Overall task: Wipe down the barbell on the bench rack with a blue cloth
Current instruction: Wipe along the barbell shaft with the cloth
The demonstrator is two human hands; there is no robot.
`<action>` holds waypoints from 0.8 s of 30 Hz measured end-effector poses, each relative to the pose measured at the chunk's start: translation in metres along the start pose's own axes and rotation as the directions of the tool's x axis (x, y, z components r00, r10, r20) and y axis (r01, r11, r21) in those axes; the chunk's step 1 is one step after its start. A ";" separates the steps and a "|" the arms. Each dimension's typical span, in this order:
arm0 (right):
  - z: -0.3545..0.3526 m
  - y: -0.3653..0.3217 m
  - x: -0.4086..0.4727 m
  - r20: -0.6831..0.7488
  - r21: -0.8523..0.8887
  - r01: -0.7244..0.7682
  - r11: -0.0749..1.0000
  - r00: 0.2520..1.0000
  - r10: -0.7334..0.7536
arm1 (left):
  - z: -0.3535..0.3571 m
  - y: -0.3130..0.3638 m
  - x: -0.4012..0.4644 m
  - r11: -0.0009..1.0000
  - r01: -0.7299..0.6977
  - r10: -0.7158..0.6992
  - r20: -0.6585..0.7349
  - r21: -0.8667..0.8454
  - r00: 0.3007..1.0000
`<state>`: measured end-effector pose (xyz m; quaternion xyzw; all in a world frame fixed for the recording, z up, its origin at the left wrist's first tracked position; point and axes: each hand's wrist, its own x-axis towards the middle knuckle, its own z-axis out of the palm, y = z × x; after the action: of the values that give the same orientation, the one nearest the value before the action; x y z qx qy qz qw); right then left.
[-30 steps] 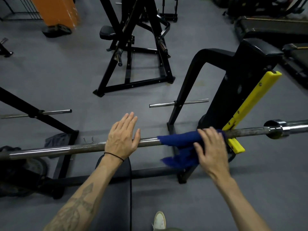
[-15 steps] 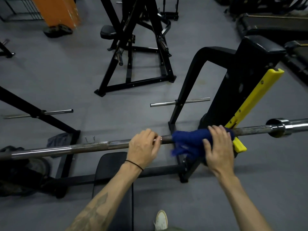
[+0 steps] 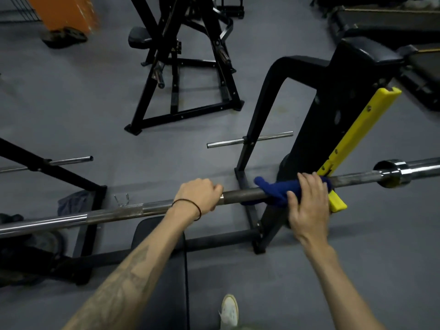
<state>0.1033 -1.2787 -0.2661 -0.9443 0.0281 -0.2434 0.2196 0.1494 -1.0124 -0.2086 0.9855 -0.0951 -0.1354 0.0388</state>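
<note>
The steel barbell runs across the view from lower left to the right edge, resting on the bench rack by its yellow hook guard. My left hand is closed around the bar near its middle. A blue cloth is wrapped over the bar just right of that. My right hand grips the cloth against the bar, close to the yellow guard. The chrome sleeve collar sits further right.
The black bench pad lies below the bar, with a white shoe beside it. Black rack uprights carry chrome plate pegs. Another black machine stands behind, an orange object at top left, and a dark bag at lower left.
My left hand went from lying flat on the bar to closing around it, further right. The cloth and right hand slid right toward the yellow guard, and the cloth bunched tighter.
</note>
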 end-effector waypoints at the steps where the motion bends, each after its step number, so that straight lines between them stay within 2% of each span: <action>1: 0.012 -0.022 -0.005 -0.042 0.050 -0.107 0.993 0.993 0.109 | 0.003 0.001 -0.004 0.999 0.037 -0.032 -0.165 0.025 0.986; 2: 0.025 -0.052 -0.012 -0.039 0.108 -0.149 0.983 0.987 0.154 | 0.009 0.003 -0.008 0.999 0.038 -0.031 -0.326 0.016 0.945; 3: 0.035 -0.081 -0.022 -0.008 0.160 -0.109 0.981 0.994 0.112 | 0.017 0.003 -0.011 1.000 0.007 0.005 -0.468 0.024 0.884; 4: 0.041 -0.103 -0.035 0.056 0.206 -0.016 0.978 0.998 0.005 | 0.025 0.001 -0.013 0.998 -0.026 0.058 -0.577 0.065 0.814; 5: 0.041 -0.111 -0.045 0.125 0.203 0.130 0.971 0.980 -0.158 | 0.031 -0.003 -0.014 0.993 -0.063 0.113 -0.626 0.101 0.771; 6: 0.037 -0.100 -0.044 0.174 0.159 0.301 0.940 0.929 -0.327 | 0.035 -0.007 -0.014 0.987 -0.107 0.161 -0.635 0.124 0.755; 7: 0.031 -0.079 -0.034 0.204 0.112 0.432 0.895 0.871 -0.446 | 0.038 -0.011 -0.014 0.980 -0.143 0.199 -0.634 0.140 0.747; 8: 0.024 -0.055 -0.021 0.242 0.075 0.495 0.866 0.833 -0.497 | 0.038 -0.013 -0.015 0.975 -0.160 0.222 -0.630 0.154 0.745; 9: 0.017 -0.032 -0.009 0.257 0.030 0.480 0.877 0.844 -0.471 | 0.039 -0.013 -0.015 0.974 -0.163 0.228 -0.624 0.160 0.748; 10: 0.009 -0.013 0.002 0.239 -0.015 0.400 0.916 0.891 -0.386 | 0.039 -0.012 -0.015 0.974 -0.162 0.225 -0.619 0.157 0.752; 12: 0.000 0.002 0.010 0.121 -0.048 0.165 0.985 0.980 -0.158 | 0.040 -0.008 -0.015 0.979 -0.143 0.203 -0.631 0.145 0.748; 15: 0.028 -0.054 -0.006 -0.045 0.075 -0.132 0.988 0.990 0.135 | 0.038 -0.007 -0.008 0.981 -0.120 0.189 -0.663 0.149 0.724; 16: 0.038 -0.080 -0.016 -0.037 0.127 -0.120 0.985 0.991 0.126 | 0.038 -0.007 -0.008 0.980 -0.118 0.194 -0.667 0.158 0.720; 18: 0.048 -0.112 -0.040 0.066 0.203 0.055 0.978 0.995 -0.070 | 0.042 -0.007 -0.010 0.977 -0.111 0.206 -0.668 0.183 0.715; 19: 0.045 -0.111 -0.044 0.126 0.198 0.198 0.960 0.966 -0.226 | 0.042 -0.008 -0.010 0.974 -0.121 0.220 -0.666 0.193 0.712; 21: 0.033 -0.075 -0.028 0.204 0.122 0.481 0.868 0.844 -0.496 | 0.041 -0.011 -0.011 0.966 -0.152 0.253 -0.660 0.208 0.707; 22: 0.027 -0.053 -0.016 0.230 0.072 0.555 0.829 0.799 -0.555 | 0.041 -0.012 -0.011 0.964 -0.157 0.260 -0.660 0.213 0.705; 23: 0.020 -0.029 -0.004 0.228 0.025 0.552 0.834 0.809 -0.542 | 0.041 -0.012 -0.010 0.964 -0.155 0.260 -0.662 0.214 0.703; 24: 0.012 -0.006 0.007 0.205 -0.020 0.485 0.874 0.858 -0.472 | 0.041 -0.010 -0.010 0.966 -0.151 0.255 -0.662 0.212 0.705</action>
<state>0.1149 -1.2699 -0.2695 -0.9479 -0.2202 -0.1960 0.1202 0.1310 -1.0023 -0.2462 0.9493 -0.1917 0.2488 0.0159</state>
